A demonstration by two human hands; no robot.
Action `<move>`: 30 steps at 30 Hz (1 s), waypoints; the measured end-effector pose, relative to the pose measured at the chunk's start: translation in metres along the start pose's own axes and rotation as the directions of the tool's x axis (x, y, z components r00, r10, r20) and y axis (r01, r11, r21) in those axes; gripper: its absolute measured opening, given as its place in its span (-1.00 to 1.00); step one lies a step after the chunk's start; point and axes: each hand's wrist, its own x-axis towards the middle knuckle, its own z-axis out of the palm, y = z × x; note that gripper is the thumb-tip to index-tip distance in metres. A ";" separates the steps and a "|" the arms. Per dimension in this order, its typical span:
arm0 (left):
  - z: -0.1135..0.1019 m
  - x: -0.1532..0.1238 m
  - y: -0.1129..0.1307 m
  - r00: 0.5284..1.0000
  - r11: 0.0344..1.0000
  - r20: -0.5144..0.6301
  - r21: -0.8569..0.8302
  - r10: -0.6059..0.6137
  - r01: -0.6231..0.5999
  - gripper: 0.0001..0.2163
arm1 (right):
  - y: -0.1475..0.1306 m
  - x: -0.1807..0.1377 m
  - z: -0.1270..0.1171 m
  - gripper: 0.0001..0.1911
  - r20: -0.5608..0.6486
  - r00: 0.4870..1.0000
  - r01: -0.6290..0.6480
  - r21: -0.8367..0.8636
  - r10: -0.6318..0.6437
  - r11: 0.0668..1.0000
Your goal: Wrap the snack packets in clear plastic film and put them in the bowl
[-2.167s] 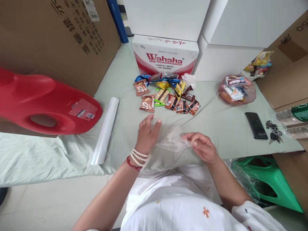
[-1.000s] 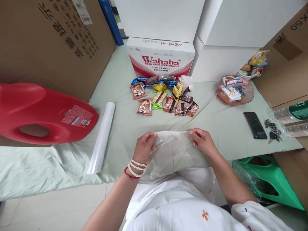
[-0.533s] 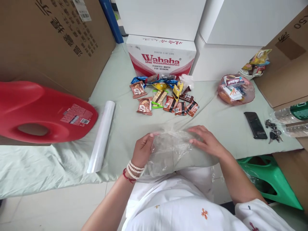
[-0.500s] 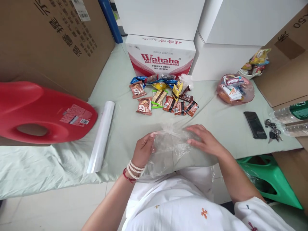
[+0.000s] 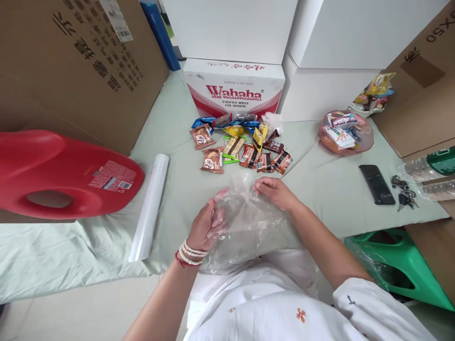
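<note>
A clear plastic bag (image 5: 249, 227) spreads over the table's front edge, between my hands and down toward my lap. My left hand (image 5: 206, 222) is closed on the bag's left side, with part of the film lying over its fingers. At the gathered top of the bag, my right hand (image 5: 273, 192) pinches the film between thumb and fingers. Just beyond lie several wrapped snacks: brown packets (image 5: 212, 160), a green-edged biscuit pack (image 5: 233, 148), red-brown packets (image 5: 250, 156) and a yellow packet (image 5: 260, 136).
A white roll (image 5: 150, 208) and a red jug (image 5: 71, 175) are on the left. A Wahaba-style red and white Wahaha box (image 5: 234, 90) stands behind the snacks. To the right are a pink bowl (image 5: 368, 139), a phone (image 5: 377, 184), keys (image 5: 405, 194) and bottles (image 5: 419, 170). A green stool (image 5: 419, 270) stands below.
My right hand has moved left and inward, from open beside the bag to pinching its gathered top. My left hand has shifted slightly left and down along the bag.
</note>
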 end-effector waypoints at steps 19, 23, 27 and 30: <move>-0.016 0.008 0.012 0.750 -0.157 0.416 0.905 0.515 -0.394 -0.61 | 0.000 -0.019 -0.087 -0.64 -0.373 0.928 -0.263 -0.620 0.018 0.739; -0.038 0.022 0.001 0.831 -0.249 0.372 0.924 0.414 -0.290 -0.60 | -0.022 -0.013 -0.119 -0.64 -0.306 0.941 -0.252 -0.920 -0.146 0.300; -0.044 0.015 -0.005 0.868 -0.341 0.337 0.916 0.364 -0.212 -0.54 | -0.043 0.023 -0.125 -0.32 0.038 0.990 0.044 -0.998 -0.134 0.049; -0.040 0.005 -0.010 0.873 -0.429 0.371 0.877 0.318 -0.217 -0.48 | -0.053 0.048 -0.122 -0.28 0.143 0.989 0.144 -0.989 0.043 -0.019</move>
